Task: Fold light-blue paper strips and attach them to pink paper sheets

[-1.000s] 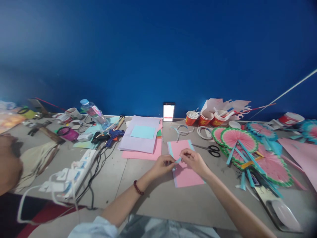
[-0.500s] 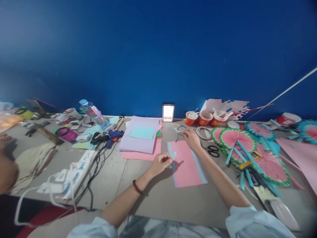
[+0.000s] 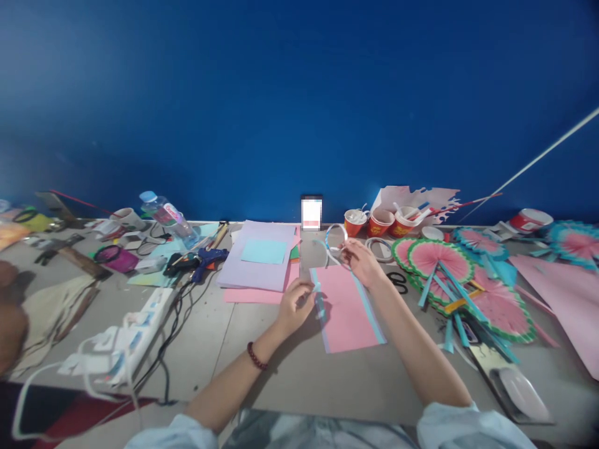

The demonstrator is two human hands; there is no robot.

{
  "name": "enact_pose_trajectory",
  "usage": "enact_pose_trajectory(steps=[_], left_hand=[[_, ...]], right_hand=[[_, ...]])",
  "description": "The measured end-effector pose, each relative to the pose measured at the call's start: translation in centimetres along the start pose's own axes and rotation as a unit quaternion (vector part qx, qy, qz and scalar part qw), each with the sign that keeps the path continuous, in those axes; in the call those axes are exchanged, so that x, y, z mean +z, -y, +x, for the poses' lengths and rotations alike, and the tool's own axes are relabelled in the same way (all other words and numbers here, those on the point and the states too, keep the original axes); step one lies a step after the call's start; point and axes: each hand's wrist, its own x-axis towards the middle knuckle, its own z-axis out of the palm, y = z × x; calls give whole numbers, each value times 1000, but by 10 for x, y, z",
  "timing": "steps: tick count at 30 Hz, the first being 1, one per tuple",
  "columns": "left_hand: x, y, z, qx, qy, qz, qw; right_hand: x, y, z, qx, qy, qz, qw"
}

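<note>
My right hand (image 3: 362, 260) pinches a thin white tape roll (image 3: 337, 234), lifted on edge above the far end of a pink sheet (image 3: 346, 305). Pale blue and lilac bands run along the sheet's long sides. My left hand (image 3: 296, 304) is closed in a pinch at the sheet's left edge, holding a light blue curled strip (image 3: 317, 288). Part of that strip is hidden by the fingers. Another tape roll (image 3: 380, 248) lies flat just beyond my right hand, and black-handled scissors (image 3: 397, 282) rest to its right.
Lilac paper (image 3: 255, 274) lies left of centre beside a blue glue gun (image 3: 209, 260), a bottle (image 3: 168, 217) and a white power strip (image 3: 145, 330). Paper cups (image 3: 380, 223) stand at the back. Pleated watermelon fans (image 3: 440, 262) and a computer mouse (image 3: 524, 393) are at right.
My right hand has raised the tape roll off the table so it stands on edge. My left hand has shifted slightly left with the curled strip. The whole view has shifted a little.
</note>
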Motion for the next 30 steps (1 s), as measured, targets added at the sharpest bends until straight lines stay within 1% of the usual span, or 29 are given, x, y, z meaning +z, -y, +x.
enact_pose_trajectory(steps=[2, 3, 6, 9, 13, 16, 19, 20, 22, 25, 27, 28, 30], left_hand=[[-2, 0, 0, 46, -22, 27, 998], [-2, 0, -1, 64, -23, 37, 997], [-2, 1, -3, 99, -5, 51, 994], [-1, 2, -5, 136, 0, 52, 989], [-2, 3, -5, 198, -26, 72, 977], [-3, 0, -4, 218, -28, 93, 971], [-4, -4, -3, 237, -16, 99, 966], [-4, -6, -2, 242, -11, 101, 965], [-4, -8, -2, 246, -3, 114, 962], [-3, -10, -3, 263, 7, 160, 952], [-3, -11, -5, 274, 14, 183, 944], [-3, -11, -5, 272, 16, 185, 944], [-2, -13, -6, 251, 17, 167, 953]], right_hand=[[7, -1, -12, -16, 4, -14, 1000], [10, -2, -17, -23, 2, -24, 999], [18, -2, -28, -37, -1, -45, 998], [24, -2, -36, -24, 18, -78, 997], [31, -11, -51, -10, 56, -132, 990], [33, -23, -67, -37, 60, -182, 981], [33, -31, -83, -70, 78, -242, 965], [33, -32, -88, -80, 78, -263, 958], [32, -34, -95, -100, 59, -299, 947], [29, -37, -99, -123, 23, -324, 938], [27, -40, -98, -133, 20, -330, 934], [27, -42, -98, -138, 22, -332, 933], [25, -45, -97, -141, 26, -334, 932]])
